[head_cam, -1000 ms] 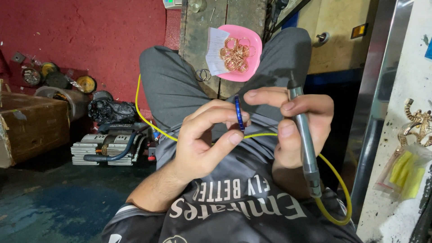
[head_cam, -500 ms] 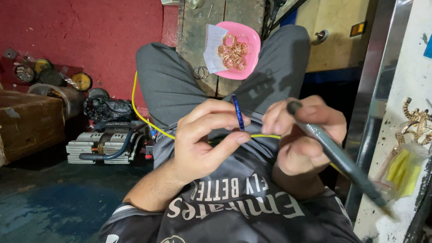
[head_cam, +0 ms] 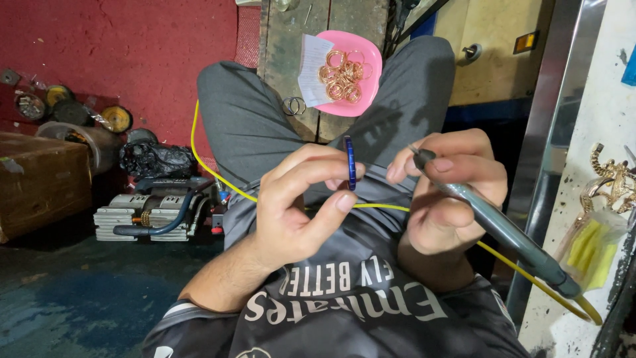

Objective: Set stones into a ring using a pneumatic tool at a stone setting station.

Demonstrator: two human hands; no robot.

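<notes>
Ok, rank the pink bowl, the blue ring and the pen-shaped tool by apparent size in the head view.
1. Pen-shaped tool, longest, though nearest the camera.
2. Pink bowl, farther away, so possibly comparable.
3. Blue ring, seen edge-on, clearly smallest.

Ring (head_cam: 349, 162) between my fingers — glossy blue, metal by its sheen. Handpiece (head_cam: 503, 232): smooth matt grey-green, yellow cable (head_cam: 523, 275) looks rubbery. Bowl (head_cam: 361, 73) — smooth pink plastic, holding shiny gold-coloured rings (head_cam: 339, 73) and a paper slip (head_cam: 311, 69). Table (head_cam: 285, 40): rough worn wood. My trousers (head_cam: 245, 126): matt grey cloth.

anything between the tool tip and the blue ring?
Nothing visible. The left hand pinches the blue ring edge-on; the pen-shaped tool in the right hand points at it across a bare gap above the lap.
</notes>
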